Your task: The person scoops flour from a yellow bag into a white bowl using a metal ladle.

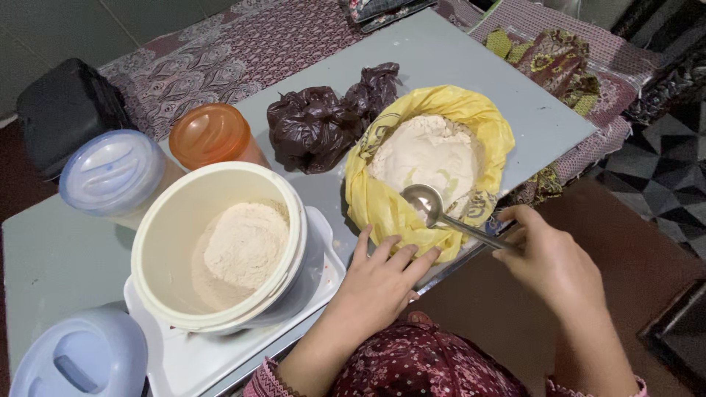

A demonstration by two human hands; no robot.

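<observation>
While the left hand lies flat with fingers spread against the near side of the crumpled yellow plastic bag, the right hand is closed around the handle of a long steel ladle. Ladle bowl sits empty at the bag's near inner edge, just touching the pale flour heaped inside. Maroon patterned sleeves at the bottom of the view.

Left of the hands: cream round plastic bucket, tilted toward the camera, holding a mound of beige flour. Bucket rests on a white rectangular plastic tray at the table's near edge. Pale blue plastic lid with a moulded handle at the near left corner.

Farther back on the grey tabletop: clear jar with a pale blue lid, then an orange-lidded jar beside it. Knotted dark brown plastic bag just behind the yellow one, touching it. Black box at the far left, off the table edge.

Beyond the table: maroon paisley cloth; patterned fabric at upper right; black-and-white tiled floor to the right.
</observation>
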